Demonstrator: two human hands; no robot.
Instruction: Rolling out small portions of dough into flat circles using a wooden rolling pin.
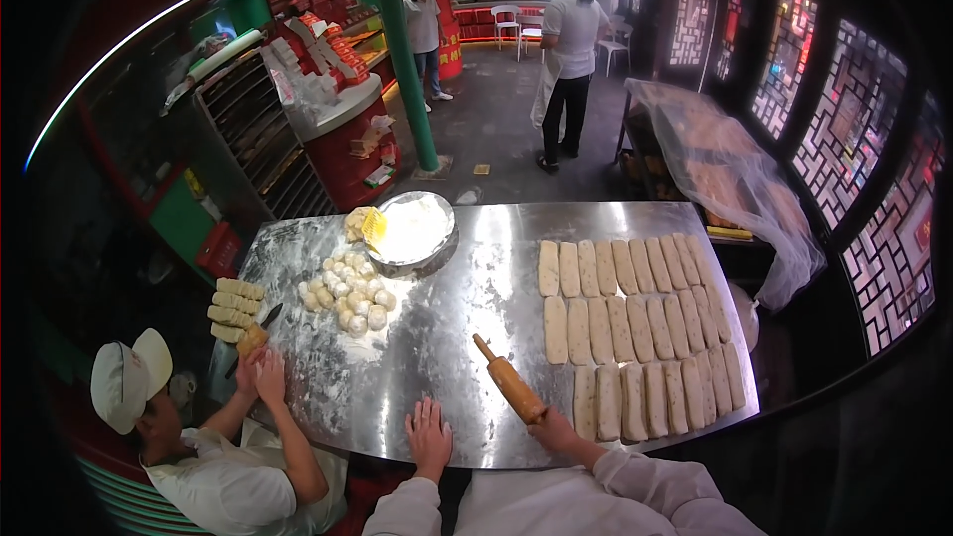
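My left hand lies flat near the front edge of the steel table, its fingers spread and nothing in it. In my right hand is the near handle of a wooden rolling pin, which slants away to the left over the tabletop. Right of the pin, long flat strips of speckled dough are laid side by side in three rows. Floury dough balls are heaped left of the middle. Behind them stands a metal bowl of white flour, with a yellow scraper at its left rim.
At the left, a co-worker in a white cap has both hands at a dark blade and a dough piece, beside a stack of dough rolls. A plastic-covered rack stands beyond the right corner. Two people stand farther back, near a green post.
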